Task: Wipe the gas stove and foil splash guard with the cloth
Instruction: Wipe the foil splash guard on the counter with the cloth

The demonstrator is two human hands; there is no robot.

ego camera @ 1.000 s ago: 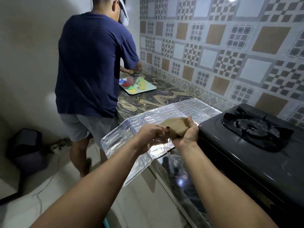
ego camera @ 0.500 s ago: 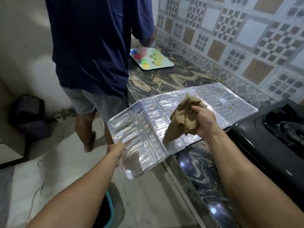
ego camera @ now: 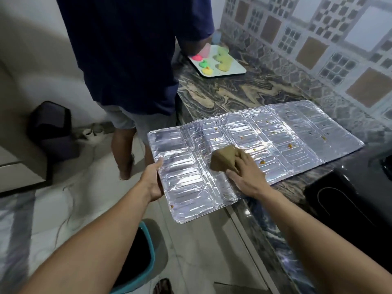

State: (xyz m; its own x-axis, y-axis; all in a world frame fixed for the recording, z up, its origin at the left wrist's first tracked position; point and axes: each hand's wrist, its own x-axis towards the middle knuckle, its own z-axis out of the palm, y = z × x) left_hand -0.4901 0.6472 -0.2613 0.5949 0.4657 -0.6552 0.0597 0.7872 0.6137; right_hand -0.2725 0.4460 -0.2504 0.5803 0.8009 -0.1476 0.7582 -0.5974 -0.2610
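The right hand (ego camera: 247, 174) presses a bunched brown cloth (ego camera: 226, 159) flat-fingered onto the foil splash guard (ego camera: 282, 136), which lies open on the marbled counter (ego camera: 222, 96), one end jutting over the edge. There the left hand (ego camera: 152, 179) grips its rim. The foil looks thin and easily creased, so supporting that overhang seems wise. The black gas stove (ego camera: 350, 198) sits just beside; another person (ego camera: 131, 60) stands close, near a tray (ego camera: 235, 71).

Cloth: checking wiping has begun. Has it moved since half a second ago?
Yes. The cloth has come down from above onto the foil splash guard, pressed by the right hand.
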